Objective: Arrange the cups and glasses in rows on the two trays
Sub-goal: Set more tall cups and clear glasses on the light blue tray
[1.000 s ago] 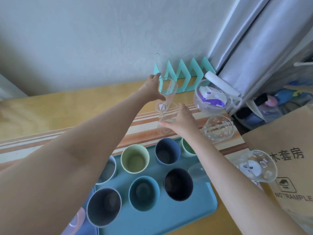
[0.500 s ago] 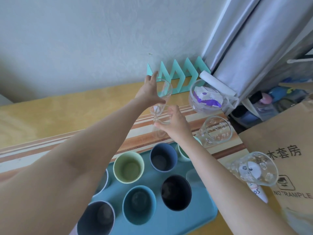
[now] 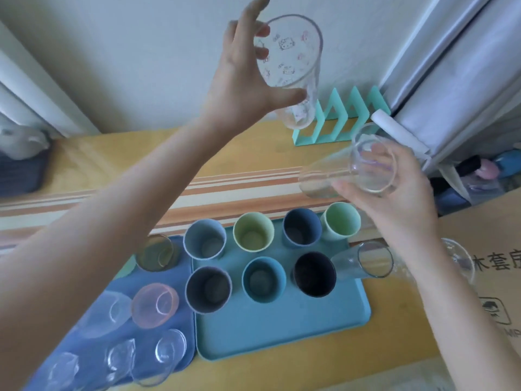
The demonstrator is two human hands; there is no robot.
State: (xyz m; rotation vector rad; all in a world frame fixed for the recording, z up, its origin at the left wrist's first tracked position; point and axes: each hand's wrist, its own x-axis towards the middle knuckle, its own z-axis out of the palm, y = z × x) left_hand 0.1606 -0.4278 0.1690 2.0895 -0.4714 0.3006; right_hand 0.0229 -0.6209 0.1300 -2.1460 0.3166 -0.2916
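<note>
My left hand (image 3: 239, 80) holds a tall clear glass with small printed figures (image 3: 293, 69) high above the table, tilted. My right hand (image 3: 394, 193) grips a second clear glass (image 3: 369, 167), tipped on its side over the back right of the table. The teal tray (image 3: 282, 328) carries several coloured cups in two rows, among them a dark cup (image 3: 314, 273) and a yellow-green cup (image 3: 253, 235). One clear glass (image 3: 366, 262) stands at that tray's right edge. The blue tray (image 3: 180, 311) on the left holds a pink glass (image 3: 155, 304) and several clear glasses.
A teal zigzag rack (image 3: 335, 119) stands against the wall at the back. A cardboard box (image 3: 493, 277) fills the right side, with another clear glass (image 3: 462, 261) beside my right forearm. A striped cloth (image 3: 225, 193) runs across the yellow table. Grey curtain folds hang at the back right.
Both hands have pulled the two nested glasses apart. The left hand has risen high with the printed glass; the right hand has moved right with the other. The view now takes in the blue tray.
</note>
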